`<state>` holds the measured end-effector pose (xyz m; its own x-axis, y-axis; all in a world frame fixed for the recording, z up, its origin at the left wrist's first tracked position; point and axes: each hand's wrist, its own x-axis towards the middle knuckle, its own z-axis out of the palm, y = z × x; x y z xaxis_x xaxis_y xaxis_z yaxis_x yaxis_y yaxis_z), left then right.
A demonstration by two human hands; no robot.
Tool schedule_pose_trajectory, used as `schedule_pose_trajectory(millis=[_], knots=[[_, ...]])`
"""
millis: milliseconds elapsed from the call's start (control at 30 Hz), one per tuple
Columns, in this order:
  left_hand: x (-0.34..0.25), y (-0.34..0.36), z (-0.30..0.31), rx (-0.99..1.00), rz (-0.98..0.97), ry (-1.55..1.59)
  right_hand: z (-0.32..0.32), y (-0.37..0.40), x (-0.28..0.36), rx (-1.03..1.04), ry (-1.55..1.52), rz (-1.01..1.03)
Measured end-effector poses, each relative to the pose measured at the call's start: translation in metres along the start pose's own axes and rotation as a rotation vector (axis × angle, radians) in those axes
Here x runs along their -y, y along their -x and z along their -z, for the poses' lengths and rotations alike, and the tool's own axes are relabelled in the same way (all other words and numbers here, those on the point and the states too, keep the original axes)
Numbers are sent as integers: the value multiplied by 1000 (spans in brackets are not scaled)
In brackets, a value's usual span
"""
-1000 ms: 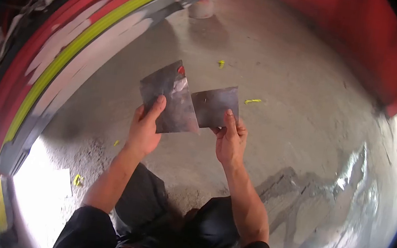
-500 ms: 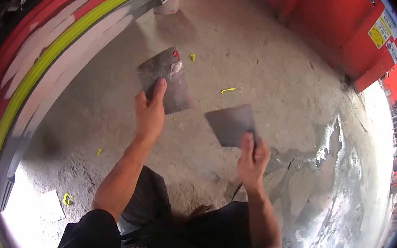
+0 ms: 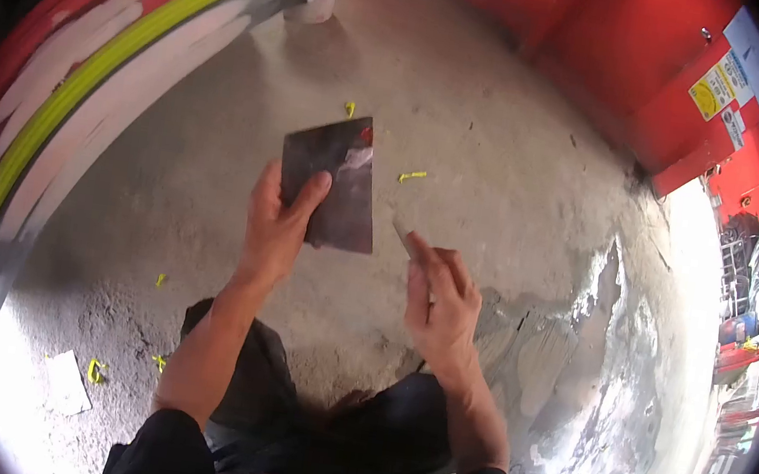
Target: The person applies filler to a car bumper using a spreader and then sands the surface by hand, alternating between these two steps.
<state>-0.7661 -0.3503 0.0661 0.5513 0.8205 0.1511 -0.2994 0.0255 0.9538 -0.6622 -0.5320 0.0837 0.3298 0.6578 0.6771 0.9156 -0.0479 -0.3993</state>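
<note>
My left hand [image 3: 282, 215] is closed on a dark rectangular putty board [image 3: 335, 207], its thumb lying across the face. Near the board's upper right corner are a red dab and a pale smear of putty [image 3: 358, 156]. My right hand [image 3: 443, 305] grips a flat putty spreader [image 3: 405, 236], now turned nearly edge-on, so most of its blade is hidden. A small gap separates the spreader from the board. On the left stands a red vehicle panel [image 3: 24, 61] with pale filler patches [image 3: 115, 130] and a yellow-green stripe [image 3: 85, 74].
Yellow scraps [image 3: 413, 176] lie scattered on the rough concrete floor [image 3: 473, 106]. A pale pot [image 3: 312, 8] stands by the panel's far end. A red cabinet-like structure [image 3: 603, 65] with labels is at the upper right. White paper [image 3: 68, 385] lies lower left.
The putty board has turned more upright and moved slightly right. My right hand has moved left, closer to the board, and its spreader has rotated from face-on to edge-on. The view has shifted slightly.
</note>
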Motion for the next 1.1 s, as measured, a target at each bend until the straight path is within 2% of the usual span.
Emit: schedule_pose_trajectory(millis=[67, 167, 200, 300, 400, 500, 533, 600, 667, 700, 733, 767, 833, 867, 967, 1067, 1100], knots=[[7, -1, -3, 52, -82, -98, 4, -2, 9, 5, -48, 175], [2, 5, -14, 108, -144, -256, 7, 1, -47, 123, 258, -158], [-2, 1, -17, 111, -175, -311, 7, 3, -55, 82, 238, -263], [7, 1, -20, 78, -221, -254, 11, 16, -63, 162, -131, -403], [19, -1, -22, 49, -1, 10, 11, 20, -53, 441, -428, -891], [31, -3, -20, 77, 624, 714, -20, 35, -55, 376, -1327, -1062], [33, 0, -24, 119, 654, 810, -26, 34, -48, 374, -1362, -1137], [37, 7, -36, 201, 721, 1008, -35, 38, -52, 505, -1306, -1107], [42, 3, -34, 238, 621, 967, -43, 46, -66, 636, -1222, -1085], [46, -1, -32, 251, 568, 946, -46, 58, -80, 668, -965, -988], [59, -11, -24, 306, 396, 909, -48, 73, -96, 693, -713, -879], [56, -13, -19, 187, 355, 835, -47, 81, -104, 704, -466, -758], [46, -18, -15, -27, 280, 681, -32, 80, -100, 332, -639, -1071], [40, -19, -16, 21, 250, 726, -23, 76, -96, 128, -716, -1217], [47, -15, -17, 48, 203, 568, 16, 42, -74, 7, -577, -914], [54, -7, -26, 5, 50, 335, 22, -3, -16, -17, 55, -375], [54, -5, -27, 31, 35, 321, 15, -9, -5, -41, 133, -260]])
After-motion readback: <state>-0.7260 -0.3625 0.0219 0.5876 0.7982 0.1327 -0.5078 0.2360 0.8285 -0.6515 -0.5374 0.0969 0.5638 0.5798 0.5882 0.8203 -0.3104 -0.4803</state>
